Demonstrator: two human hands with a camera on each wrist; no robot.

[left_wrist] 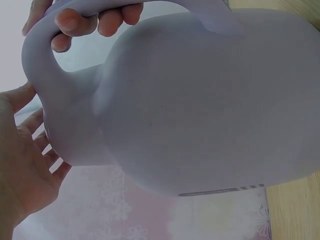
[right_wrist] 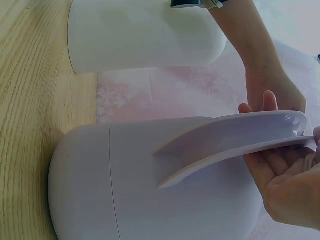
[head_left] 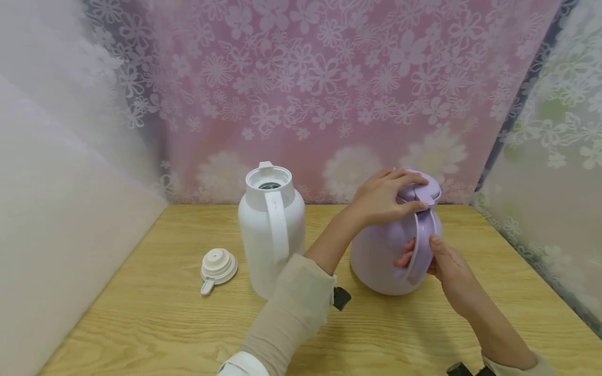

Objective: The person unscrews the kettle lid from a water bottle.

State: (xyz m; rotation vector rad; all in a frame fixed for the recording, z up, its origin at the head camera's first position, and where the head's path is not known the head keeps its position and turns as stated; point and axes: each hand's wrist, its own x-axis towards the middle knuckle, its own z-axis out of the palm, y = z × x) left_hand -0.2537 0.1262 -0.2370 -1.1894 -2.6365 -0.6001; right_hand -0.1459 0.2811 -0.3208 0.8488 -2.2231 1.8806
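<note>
A purple jug (head_left: 376, 256) stands on the table at the right, its lid (head_left: 425, 185) on top. The left hand (head_left: 388, 198) lies over the lid, fingers across it and thumb by the tab above the handle. In the left wrist view that hand (left_wrist: 25, 165) is around the jug's neck and top. Lower down, the right hand (head_left: 449, 266) grips the jug's handle (head_left: 423, 245), fingers through the loop and thumb on its outer side; the right wrist view shows this hand (right_wrist: 290, 185) at the handle (right_wrist: 235, 142).
Left of the purple jug stands a white jug (head_left: 254, 240) with an uncovered mouth, its handle towards the front. A white lid (head_left: 218, 266) lies on the wooden table (head_left: 155, 313) to its left. Flowered cloth (head_left: 301, 94) hangs behind, with pale walls at both sides.
</note>
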